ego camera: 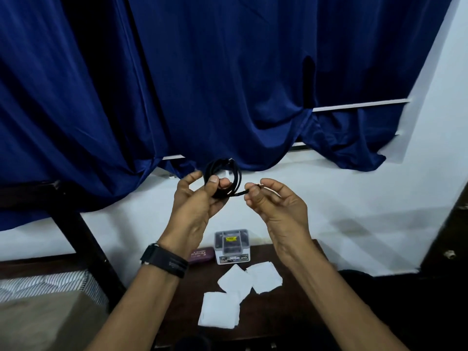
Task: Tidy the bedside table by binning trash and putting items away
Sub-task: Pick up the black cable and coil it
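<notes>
A coiled black cable [214, 163] is held up in front of a blue curtain [202, 72], well above the table [273, 315]. The coil is gripped by the left hand [195, 206], its fingers [211, 183] curled round the loops, and a black watch [164, 260] is worn on that wrist. The loose end of the cable is pinched between the thumb and fingertips of the right hand [276, 206]. On the table, three white paper squares [220, 309] are spread out, two of them overlapping. Behind them, a maroon case [201, 254] and a clear plastic box [232, 247] are set side by side against the wall.
</notes>
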`<state>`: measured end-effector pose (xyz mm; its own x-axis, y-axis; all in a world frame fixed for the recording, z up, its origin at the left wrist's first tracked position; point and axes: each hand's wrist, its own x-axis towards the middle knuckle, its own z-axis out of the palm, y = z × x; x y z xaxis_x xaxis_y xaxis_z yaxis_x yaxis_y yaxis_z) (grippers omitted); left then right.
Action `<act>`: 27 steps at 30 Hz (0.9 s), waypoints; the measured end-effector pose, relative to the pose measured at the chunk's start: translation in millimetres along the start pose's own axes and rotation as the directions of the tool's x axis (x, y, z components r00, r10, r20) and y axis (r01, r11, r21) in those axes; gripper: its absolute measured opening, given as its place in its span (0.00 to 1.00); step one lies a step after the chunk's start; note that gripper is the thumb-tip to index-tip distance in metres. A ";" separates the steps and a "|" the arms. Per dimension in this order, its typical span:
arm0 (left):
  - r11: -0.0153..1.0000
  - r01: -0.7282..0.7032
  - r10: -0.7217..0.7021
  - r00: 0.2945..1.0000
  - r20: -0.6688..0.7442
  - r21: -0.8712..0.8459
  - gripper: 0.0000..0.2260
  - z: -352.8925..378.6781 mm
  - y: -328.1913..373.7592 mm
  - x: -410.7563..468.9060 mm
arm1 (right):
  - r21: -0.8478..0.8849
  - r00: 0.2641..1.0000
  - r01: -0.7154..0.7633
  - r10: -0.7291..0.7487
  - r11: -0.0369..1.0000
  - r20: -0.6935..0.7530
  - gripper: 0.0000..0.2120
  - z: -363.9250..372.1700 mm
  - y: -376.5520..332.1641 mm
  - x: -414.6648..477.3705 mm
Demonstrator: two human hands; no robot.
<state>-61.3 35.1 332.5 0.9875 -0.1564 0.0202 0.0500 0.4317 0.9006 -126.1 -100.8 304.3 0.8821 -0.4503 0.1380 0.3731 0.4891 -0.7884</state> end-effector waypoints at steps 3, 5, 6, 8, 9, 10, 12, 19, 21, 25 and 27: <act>0.984 -0.108 0.110 0.994 -0.009 0.139 0.16 0.8 -1.3 -6.7 | -0.220 0.987 0.158 -0.149 0.963 0.060 0.09 2.8 -3.0 -1.7; 0.964 -0.161 0.156 0.987 0.041 0.209 0.13 1.3 -2.2 -13.0 | -0.374 0.963 0.270 -0.245 0.887 0.113 0.09 4.8 -3.9 0.0; 0.960 -0.174 0.159 0.984 0.081 0.218 0.12 2.2 -3.1 -16.3 | -0.434 0.952 0.305 -0.275 0.848 0.132 0.09 6.0 -5.0 1.6; 0.953 -0.192 0.161 0.977 0.141 0.237 0.11 3.8 -6.3 -21.2 | -0.509 0.953 0.303 -0.271 0.806 0.139 0.08 7.6 -9.1 5.3; 0.946 -0.205 0.171 0.974 0.151 0.253 0.11 4.1 -8.0 -22.5 | -0.515 0.964 0.265 -0.225 0.815 0.140 0.08 8.1 -11.4 7.0; 0.939 -0.221 0.185 0.971 0.153 0.265 0.11 3.6 -9.7 -23.1 | -0.491 0.976 0.215 -0.163 0.844 0.147 0.07 9.2 -13.6 6.9; 0.928 -0.255 0.219 0.963 0.156 0.272 0.12 2.4 -11.3 -23.7 | -0.461 0.982 0.168 -0.108 0.872 0.155 0.06 10.2 -15.5 7.0; 0.930 -0.285 0.244 0.951 0.192 0.231 0.12 1.4 -11.9 -28.3 | -0.440 0.983 0.116 -0.041 0.891 0.177 0.21 7.7 -17.5 12.1; 0.937 -0.276 0.237 0.953 0.189 0.213 0.11 0.3 -10.2 -28.8 | -0.430 0.978 0.113 -0.024 0.896 0.207 0.22 7.4 -20.8 12.6; 0.909 -0.317 0.271 0.943 0.195 0.271 0.09 0.4 -8.9 -29.5 | -0.477 0.966 0.144 -0.017 0.867 0.259 0.24 7.3 -26.3 14.6; 0.910 -0.305 0.262 0.948 0.182 0.281 0.08 0.9 -9.7 -27.4 | -0.459 0.963 0.130 -0.002 0.879 0.268 0.24 7.5 -27.9 15.9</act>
<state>-88.9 34.4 323.7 0.9217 -0.1974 0.3341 -0.2981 0.1910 0.9352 -120.4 -116.0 332.9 0.9260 -0.2344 0.2958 0.3106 0.0282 -0.9501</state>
